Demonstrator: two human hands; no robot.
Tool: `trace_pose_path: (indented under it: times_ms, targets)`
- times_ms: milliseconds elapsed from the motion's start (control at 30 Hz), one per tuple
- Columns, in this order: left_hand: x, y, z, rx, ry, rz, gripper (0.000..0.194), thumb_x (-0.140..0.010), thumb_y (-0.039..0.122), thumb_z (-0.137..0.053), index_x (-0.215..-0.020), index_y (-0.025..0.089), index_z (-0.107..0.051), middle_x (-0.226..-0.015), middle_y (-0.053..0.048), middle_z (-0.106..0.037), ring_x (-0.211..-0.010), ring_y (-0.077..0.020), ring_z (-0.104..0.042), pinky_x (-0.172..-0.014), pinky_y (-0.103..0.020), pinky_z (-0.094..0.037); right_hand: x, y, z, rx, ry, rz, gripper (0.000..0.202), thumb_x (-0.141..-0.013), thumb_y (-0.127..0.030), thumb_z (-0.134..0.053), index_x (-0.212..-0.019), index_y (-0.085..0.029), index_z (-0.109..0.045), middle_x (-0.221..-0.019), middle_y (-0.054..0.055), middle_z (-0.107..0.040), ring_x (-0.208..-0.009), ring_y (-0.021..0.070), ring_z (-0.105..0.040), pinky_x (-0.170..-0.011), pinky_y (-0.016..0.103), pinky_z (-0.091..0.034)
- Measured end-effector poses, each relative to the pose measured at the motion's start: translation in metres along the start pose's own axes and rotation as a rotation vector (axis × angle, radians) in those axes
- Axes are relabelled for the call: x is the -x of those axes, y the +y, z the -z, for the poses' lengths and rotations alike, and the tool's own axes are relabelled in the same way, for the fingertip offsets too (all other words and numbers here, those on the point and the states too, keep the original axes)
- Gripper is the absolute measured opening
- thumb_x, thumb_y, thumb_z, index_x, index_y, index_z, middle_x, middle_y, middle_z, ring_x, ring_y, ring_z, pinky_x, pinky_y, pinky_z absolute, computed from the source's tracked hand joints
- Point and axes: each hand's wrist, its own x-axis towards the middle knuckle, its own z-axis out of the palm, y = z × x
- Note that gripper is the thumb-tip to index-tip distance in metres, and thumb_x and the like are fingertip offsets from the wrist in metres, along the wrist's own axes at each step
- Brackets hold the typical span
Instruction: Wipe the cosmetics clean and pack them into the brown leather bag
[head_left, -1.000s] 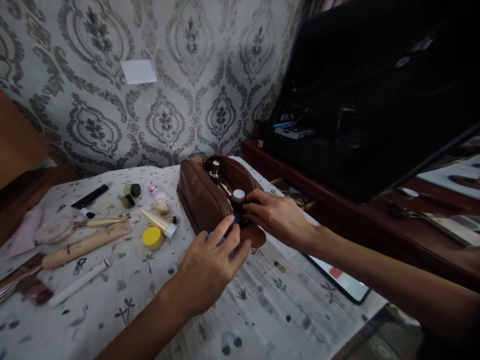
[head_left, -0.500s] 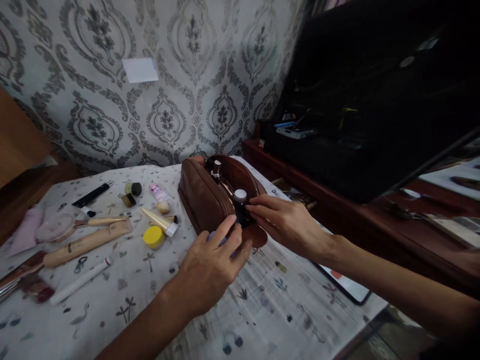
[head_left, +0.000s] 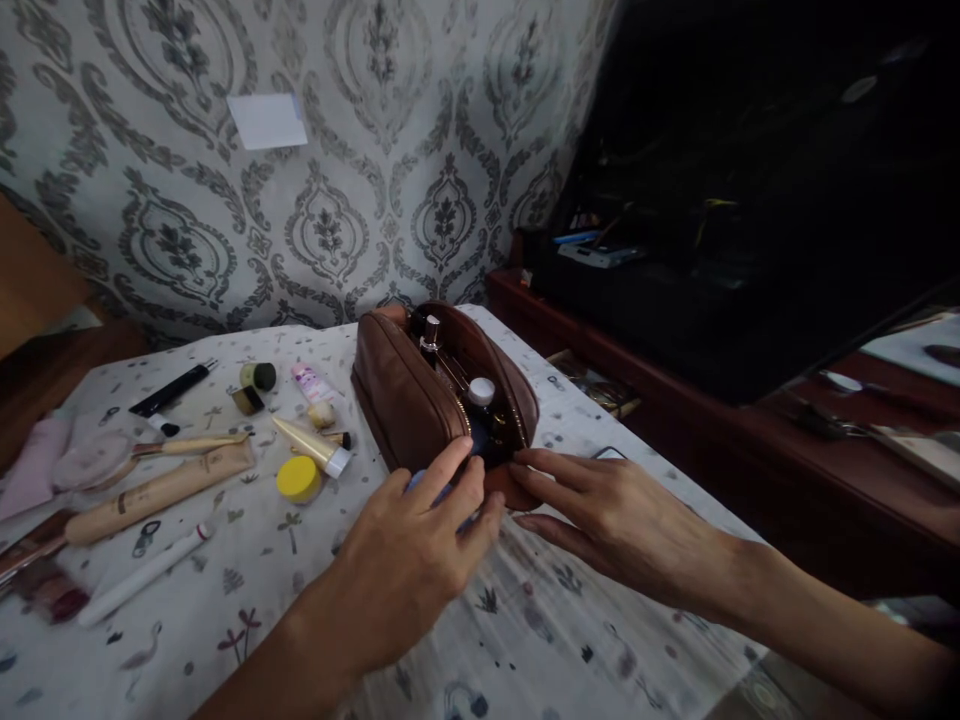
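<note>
A brown leather toiletry bag (head_left: 409, 400) stands unzipped on the cloth-covered table. Inside it are a white-capped bottle (head_left: 481, 392) and a bottle with a silver cap (head_left: 430, 333). My left hand (head_left: 427, 540) is closed on the bag's near left edge by the zip, and a bit of something blue (head_left: 420, 481) shows under its fingers. At the near right corner, my right hand (head_left: 600, 510) has its fingers closed on the bag's brown end flap (head_left: 504, 486). The fingertips of that hand are partly hidden.
Left of the bag lie a yellow-lidded jar (head_left: 298, 479), a gold tube (head_left: 309, 445), a beige tube (head_left: 161, 492), a white pen-like stick (head_left: 146, 575) and other cosmetics. A large black screen (head_left: 735, 200) and dark red furniture (head_left: 675, 440) stand to the right.
My right hand has moved from the bag's inner right side, beside the white-capped bottle, down and nearer to the end flap. My left hand stays at the bag's near edge.
</note>
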Motion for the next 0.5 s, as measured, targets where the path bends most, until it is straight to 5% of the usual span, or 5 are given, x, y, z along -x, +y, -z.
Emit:
trace_pose_path:
  times_ms: [500]
  targets:
    - [-0.003, 0.0, 0.0, -0.002, 0.014, -0.012, 0.033, -0.095, 0.018, -0.046, -0.124, 0.017, -0.062, -0.132, -0.01, -0.064, -0.133, -0.0281, -0.048, -0.076, -0.033, -0.051, -0.01, 0.017, 0.011, -0.004, 0.01, 0.041, 0.035, -0.104, -0.032, -0.038, -0.102, -0.015, -0.068, -0.101, 0.011, -0.072, -0.077, 0.015, -0.07, -0.065, 0.025, -0.054]
